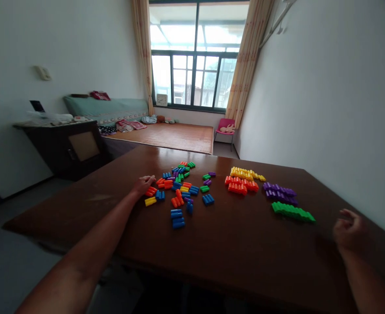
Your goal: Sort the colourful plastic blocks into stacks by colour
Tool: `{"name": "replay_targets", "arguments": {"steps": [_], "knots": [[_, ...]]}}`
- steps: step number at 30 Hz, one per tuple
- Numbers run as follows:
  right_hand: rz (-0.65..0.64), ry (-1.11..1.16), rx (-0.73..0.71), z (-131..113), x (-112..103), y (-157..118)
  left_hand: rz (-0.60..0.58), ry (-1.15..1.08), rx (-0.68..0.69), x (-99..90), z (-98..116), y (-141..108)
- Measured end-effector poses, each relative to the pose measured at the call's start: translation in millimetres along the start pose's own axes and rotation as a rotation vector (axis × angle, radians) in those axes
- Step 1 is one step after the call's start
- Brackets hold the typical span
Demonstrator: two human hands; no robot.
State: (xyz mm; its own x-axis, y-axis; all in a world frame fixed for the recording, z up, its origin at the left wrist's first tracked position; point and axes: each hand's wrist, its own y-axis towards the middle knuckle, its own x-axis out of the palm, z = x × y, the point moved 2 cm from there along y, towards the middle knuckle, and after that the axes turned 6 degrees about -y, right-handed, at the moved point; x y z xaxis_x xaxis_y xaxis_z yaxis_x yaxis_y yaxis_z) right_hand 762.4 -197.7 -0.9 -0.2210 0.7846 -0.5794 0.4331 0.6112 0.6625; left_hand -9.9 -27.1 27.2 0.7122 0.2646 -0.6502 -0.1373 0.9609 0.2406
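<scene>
My left hand [144, 185] lies at the left edge of a loose pile of coloured plastic blocks, each shaped like short tubes joined side by side. Its fingers reach forward, loosely bent, with nothing visible in them. Just beside it are an orange block [151, 191], a blue block [160, 195] and a yellow block [150, 201]. Over the right side of the table, my right hand [348, 227] is slightly blurred, its fingers curled in, and no block shows in it. Nearest to it is a green row of joined blocks [293, 211], with purple rows [280, 193] behind.
Orange rows [241, 185] and yellow rows [247, 173] lie right of the pile on the dark brown table [231, 244]. Several blue blocks [178, 218] sit at the pile's front. Beyond the table are a bed [179, 136], a pink chair [225, 125] and a dark cabinet [55, 148].
</scene>
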Motion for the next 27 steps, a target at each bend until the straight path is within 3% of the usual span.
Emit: {"name": "replay_targets", "arguments": {"steps": [1, 2, 5, 9, 11, 13, 15, 17, 23, 27], "knots": [[0.135, -0.012, 0.04, -27, -5, -3, -0.01, -0.007, 0.001, 0.4, 0, 1], [0.157, -0.011, 0.026, -59, -5, -6, -0.016, -0.009, -0.003, 0.8, 0, 3], [-0.134, 0.12, -0.128, -178, 15, -29, 0.004, -0.021, -0.007, 1.3, -1, 5], [-0.66, 0.392, -0.285, -332, 63, -92, 0.032, -0.095, 0.016, 2.1, -3, 2], [-0.765, 0.403, -0.287, -384, 86, -123, 0.022, -0.165, 0.025, 2.9, -5, -1], [-0.761, 0.395, -0.224, -413, 105, -144, 0.011, -0.225, 0.041, 3.3, -6, -2], [-0.733, 0.389, -0.194, -422, 118, -152, 0.007, -0.255, 0.063, 3.3, -7, -3], [-0.728, 0.383, -0.199, -416, 123, -150, 0.015, -0.284, 0.079, 2.7, -6, -4], [-0.783, 0.214, -0.087, -333, 105, -104, -0.033, -0.291, 0.035, 1.6, 1, -6], [-0.799, 0.134, -0.09, -289, 97, -74, -0.051, -0.307, 0.009, -1.0, 6, -8]]}}
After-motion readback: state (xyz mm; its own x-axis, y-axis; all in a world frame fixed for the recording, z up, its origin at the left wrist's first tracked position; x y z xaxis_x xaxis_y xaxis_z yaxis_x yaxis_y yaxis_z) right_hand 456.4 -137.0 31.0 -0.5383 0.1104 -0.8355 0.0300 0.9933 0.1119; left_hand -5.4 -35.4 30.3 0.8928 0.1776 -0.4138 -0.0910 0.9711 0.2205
